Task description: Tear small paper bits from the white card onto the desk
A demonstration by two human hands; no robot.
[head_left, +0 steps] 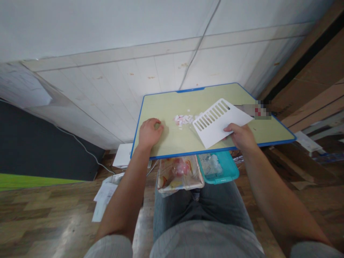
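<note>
My right hand (pixel 240 136) pinches the lower right side of a flat white sheet (pixel 223 125), thumb on top. A row of long slots runs along the sheet's upper left edge, and it is held tilted over the yellow-topped table (pixel 166 143). Close to the slotted edge lies a small heap of white and pinkish cut pieces (pixel 184 120), partly hidden behind the sheet. On the left part of the table rests my left hand (pixel 151 132), its fingers curled in with the thumb near the fingertip and nothing visible in them.
Below the table's blue front edge are a lined bin (pixel 180 179) with crumpled plastic and a turquoise basket (pixel 228 172) holding pale scraps. A blurred patch covers an item (pixel 258 110) at the table's right. Cardboard boxes (pixel 309 82) stand on the right; the wall is behind.
</note>
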